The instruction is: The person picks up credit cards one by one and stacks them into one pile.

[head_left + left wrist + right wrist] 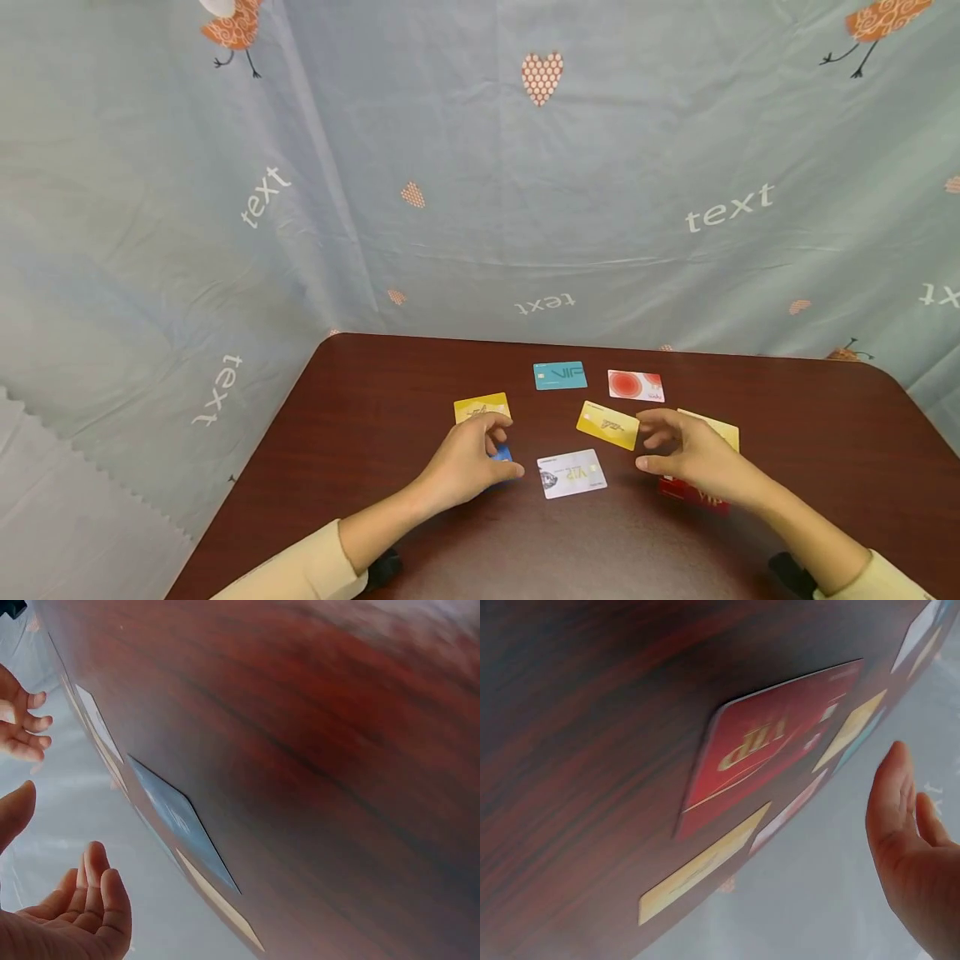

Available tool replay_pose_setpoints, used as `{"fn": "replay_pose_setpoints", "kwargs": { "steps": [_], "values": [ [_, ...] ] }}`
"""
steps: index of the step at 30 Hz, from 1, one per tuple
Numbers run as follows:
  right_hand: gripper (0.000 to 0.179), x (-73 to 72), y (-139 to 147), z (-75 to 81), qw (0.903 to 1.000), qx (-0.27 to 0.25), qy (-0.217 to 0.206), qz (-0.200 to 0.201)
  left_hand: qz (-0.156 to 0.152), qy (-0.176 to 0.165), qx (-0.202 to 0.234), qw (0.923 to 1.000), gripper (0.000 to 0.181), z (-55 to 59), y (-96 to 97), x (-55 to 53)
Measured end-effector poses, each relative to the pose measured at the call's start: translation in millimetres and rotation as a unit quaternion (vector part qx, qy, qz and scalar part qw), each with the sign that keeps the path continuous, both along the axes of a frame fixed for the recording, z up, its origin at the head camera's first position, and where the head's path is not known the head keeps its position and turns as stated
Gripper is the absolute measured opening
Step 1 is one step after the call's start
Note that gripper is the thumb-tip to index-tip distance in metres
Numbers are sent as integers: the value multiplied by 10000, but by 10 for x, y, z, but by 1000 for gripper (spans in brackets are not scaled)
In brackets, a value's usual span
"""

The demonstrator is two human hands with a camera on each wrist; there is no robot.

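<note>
Red-brown wood-grained table (360, 417) | yellow rectangular plastic card (608, 425) beyond-right of silver rectangular plastic card (572, 475) | left hand (468, 458) left, right hand (696, 450) right of silver card; both loose-fingered, empty | likely reaching; pickup needs edge pinch

We see a dark reddish-brown tabletop (360, 400) with rounded far corners; behind it, a creased pale blue-grey curtain (450, 142) printed with orange birds (234, 25), patterned hearts (542, 79) and white lettering (729, 208) reading "text". At lower left we note a whiter cloth (67, 500), its edge scalloped.
</note>
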State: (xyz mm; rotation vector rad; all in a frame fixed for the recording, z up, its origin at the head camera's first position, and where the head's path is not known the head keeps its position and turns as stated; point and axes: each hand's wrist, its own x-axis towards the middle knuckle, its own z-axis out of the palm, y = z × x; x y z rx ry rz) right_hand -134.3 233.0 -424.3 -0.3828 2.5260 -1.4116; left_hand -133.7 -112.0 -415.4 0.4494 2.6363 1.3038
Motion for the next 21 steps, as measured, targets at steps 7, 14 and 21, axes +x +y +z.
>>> {"fn": "replay_pose_setpoints", "kwargs": {
  "steps": [7,14,21],
  "values": [
    [63,-28,-132,9,9985,-192,-512,101,4,-356,-76,9993,60,-24,117,29],
    [63,-45,-281,-34,9972,-40,-707,252,-37,-357,-424,9985,58,-74,196,17],
    [60,-54,-424,-114,9963,32,-843,161,-114,-467,-397,9981,56,-90,255,-10]
  ]
}}
